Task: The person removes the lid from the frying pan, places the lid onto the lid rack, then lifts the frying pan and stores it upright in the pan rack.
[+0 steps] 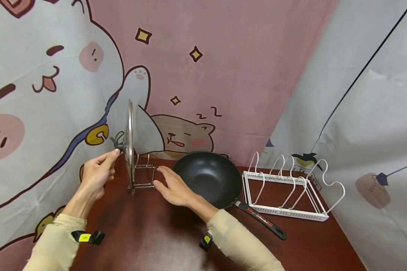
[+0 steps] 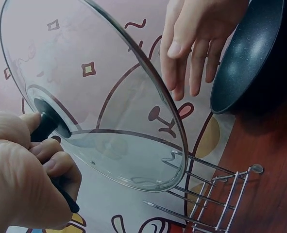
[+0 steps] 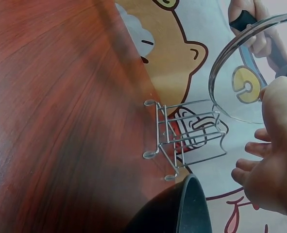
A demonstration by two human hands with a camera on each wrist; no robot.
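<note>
My left hand (image 1: 97,171) grips the black knob (image 2: 48,121) of a round glass lid (image 2: 109,107) with a metal rim. The lid stands on edge, upright, at a small silver wire rack (image 1: 145,175); in the left wrist view its lower rim overlaps the rack's wires, and whether it rests on them I cannot tell. On the other side of the lid is my right hand (image 1: 176,188), its fingers extended and holding nothing. That hand is above the left part of a black wok (image 1: 210,177), whose long handle (image 1: 262,220) points to the front right.
A white rack (image 1: 285,214) with several curved wire dividers stands to the right of the wok. All of this is on a dark red wooden table (image 1: 139,233). Cartoon-printed cloth (image 1: 237,75) hangs close behind and along both sides.
</note>
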